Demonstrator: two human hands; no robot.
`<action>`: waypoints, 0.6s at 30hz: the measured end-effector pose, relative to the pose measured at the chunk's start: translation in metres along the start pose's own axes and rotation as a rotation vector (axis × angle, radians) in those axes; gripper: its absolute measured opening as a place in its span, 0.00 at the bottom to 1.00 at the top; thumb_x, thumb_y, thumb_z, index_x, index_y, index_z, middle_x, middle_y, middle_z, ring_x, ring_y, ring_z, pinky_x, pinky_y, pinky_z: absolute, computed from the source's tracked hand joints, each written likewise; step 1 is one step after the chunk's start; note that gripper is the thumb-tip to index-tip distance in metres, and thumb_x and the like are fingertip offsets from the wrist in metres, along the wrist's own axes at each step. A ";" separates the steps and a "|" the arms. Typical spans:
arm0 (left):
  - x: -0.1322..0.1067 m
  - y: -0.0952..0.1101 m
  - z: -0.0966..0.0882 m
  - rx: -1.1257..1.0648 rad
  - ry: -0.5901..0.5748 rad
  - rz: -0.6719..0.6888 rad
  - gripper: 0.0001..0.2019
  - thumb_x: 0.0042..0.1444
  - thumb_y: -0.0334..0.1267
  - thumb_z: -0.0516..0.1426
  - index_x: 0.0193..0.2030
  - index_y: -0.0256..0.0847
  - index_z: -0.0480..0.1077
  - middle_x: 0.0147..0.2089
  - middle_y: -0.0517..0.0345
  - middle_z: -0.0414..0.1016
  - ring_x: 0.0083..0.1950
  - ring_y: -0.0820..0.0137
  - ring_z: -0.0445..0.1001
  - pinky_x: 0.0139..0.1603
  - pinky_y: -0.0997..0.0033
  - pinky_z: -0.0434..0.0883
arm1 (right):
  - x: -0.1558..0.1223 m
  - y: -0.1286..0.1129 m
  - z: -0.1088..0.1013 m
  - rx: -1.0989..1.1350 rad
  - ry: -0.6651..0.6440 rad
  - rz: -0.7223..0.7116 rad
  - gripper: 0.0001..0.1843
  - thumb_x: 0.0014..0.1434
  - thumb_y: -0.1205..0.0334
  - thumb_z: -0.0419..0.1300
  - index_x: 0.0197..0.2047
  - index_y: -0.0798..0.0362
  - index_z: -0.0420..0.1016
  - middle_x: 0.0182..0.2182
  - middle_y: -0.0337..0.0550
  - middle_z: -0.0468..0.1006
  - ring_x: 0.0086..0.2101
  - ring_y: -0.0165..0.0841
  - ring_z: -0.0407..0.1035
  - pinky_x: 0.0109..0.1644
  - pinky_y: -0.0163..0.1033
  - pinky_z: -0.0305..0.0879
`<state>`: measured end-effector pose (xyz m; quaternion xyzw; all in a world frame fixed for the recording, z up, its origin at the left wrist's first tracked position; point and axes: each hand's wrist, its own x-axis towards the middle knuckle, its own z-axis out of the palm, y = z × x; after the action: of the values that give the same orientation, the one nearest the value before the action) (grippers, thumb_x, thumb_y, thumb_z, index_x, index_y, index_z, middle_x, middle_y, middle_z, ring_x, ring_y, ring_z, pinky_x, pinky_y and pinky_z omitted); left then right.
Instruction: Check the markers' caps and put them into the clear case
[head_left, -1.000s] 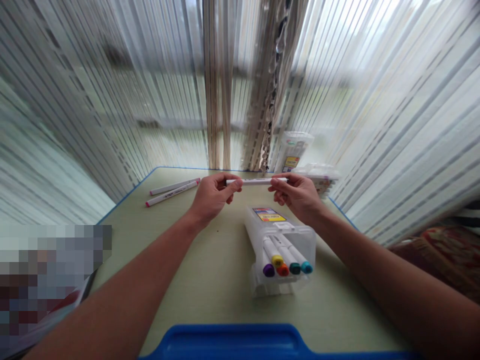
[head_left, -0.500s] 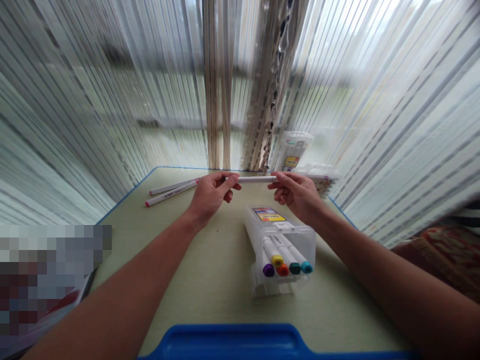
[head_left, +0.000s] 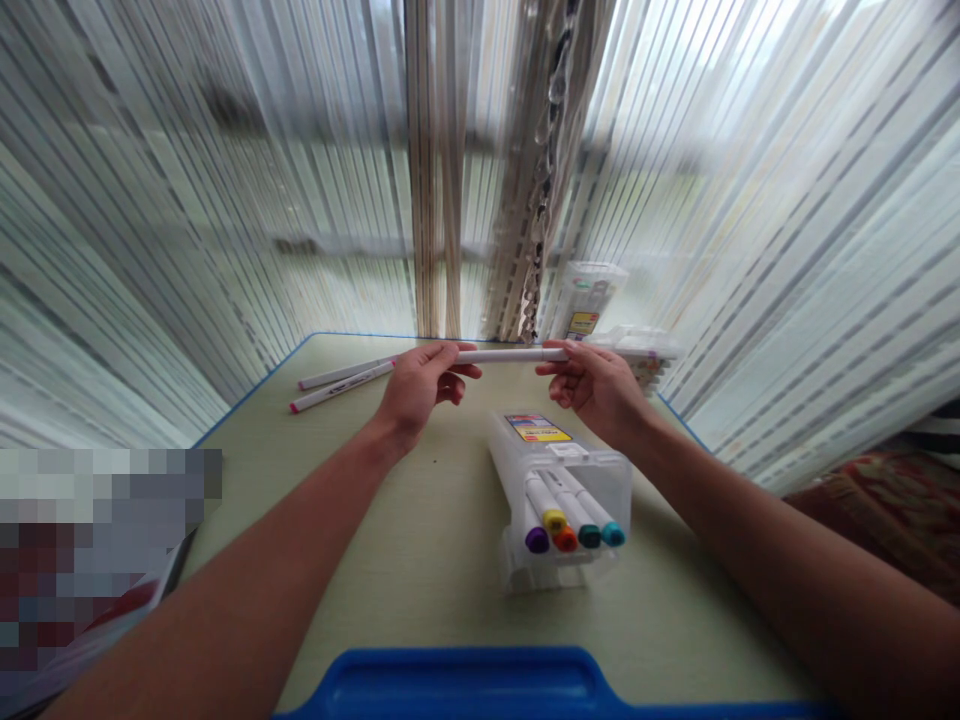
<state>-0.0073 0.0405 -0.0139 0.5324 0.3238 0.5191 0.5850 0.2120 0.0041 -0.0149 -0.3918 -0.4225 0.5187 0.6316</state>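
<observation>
A white marker (head_left: 502, 356) is held level above the far part of the table, one end in each hand. My left hand (head_left: 426, 385) pinches its left end between thumb and fingers. At the other end, the fingertips of my right hand (head_left: 596, 385) grip the barrel. Both tips of the marker are hidden by fingers. Nearer to me lies a clear plastic marker case (head_left: 559, 460), its open end toward me, with several white markers (head_left: 574, 500) showing purple, yellow, orange, dark green and turquoise caps. Two pink-ended markers (head_left: 341, 388) rest left of my left hand.
Behind my right hand stand an upright clear case (head_left: 589, 300) and a second case with markers (head_left: 649, 355). The pale table (head_left: 360, 590) has a blue rim, with a blue tray (head_left: 465, 685) at the front. Striped curtains (head_left: 337, 180) hang behind.
My left thumb has shifted leftward along the marker, so more of the barrel shows. My right fingers have changed their grip slightly. The case and other markers stay put.
</observation>
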 end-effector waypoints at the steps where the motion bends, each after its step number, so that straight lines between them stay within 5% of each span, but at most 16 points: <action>1: 0.000 0.000 0.000 -0.003 0.001 -0.003 0.12 0.61 0.37 0.56 0.43 0.31 0.76 0.30 0.50 0.79 0.21 0.75 0.68 0.23 0.75 0.66 | 0.000 0.000 0.000 0.003 0.003 0.003 0.11 0.57 0.60 0.63 0.41 0.57 0.80 0.27 0.47 0.83 0.18 0.28 0.71 0.18 0.29 0.62; 18: -0.001 0.001 0.001 -0.001 0.004 -0.011 0.12 0.62 0.36 0.54 0.42 0.30 0.76 0.29 0.50 0.79 0.21 0.75 0.68 0.23 0.75 0.66 | 0.000 0.000 -0.001 0.019 0.007 0.015 0.10 0.60 0.61 0.61 0.40 0.58 0.79 0.27 0.47 0.84 0.17 0.28 0.72 0.17 0.29 0.62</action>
<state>-0.0070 0.0395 -0.0133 0.5294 0.3276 0.5168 0.5877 0.2127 0.0044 -0.0151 -0.3907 -0.4126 0.5260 0.6328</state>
